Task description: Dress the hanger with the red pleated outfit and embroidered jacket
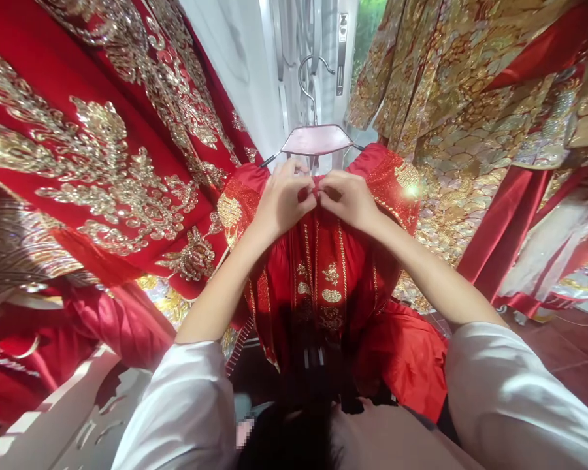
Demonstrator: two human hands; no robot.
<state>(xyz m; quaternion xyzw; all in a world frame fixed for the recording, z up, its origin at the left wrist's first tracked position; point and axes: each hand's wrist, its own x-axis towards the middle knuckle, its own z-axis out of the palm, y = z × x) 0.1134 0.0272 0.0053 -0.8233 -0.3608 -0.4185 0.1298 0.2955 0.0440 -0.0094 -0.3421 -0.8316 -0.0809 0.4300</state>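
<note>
A red satin jacket with gold-embroidered front bands and shoulders (329, 251) hangs in the middle, on a hanger with a pale pink centre panel (316, 139) and a curved metal hook (301, 75). The left hand (288, 197) and the right hand (347, 197) meet at its neckline, each pinching the front edge between thumb and fingers; what small part lies between the fingertips is too hidden to tell.

The jacket is likely light, soft and rather slippery, the embroidery stiffer and easily snagged, so the plain neckline edges seem the best hold. It may swing on its hook if pulled.

A red gown with beaded gold motifs (127, 176) crowds in from the left, and gold scale-patterned garments (451, 130) from the right, near both forearms. Loose red fabric (411, 356) lies below.
</note>
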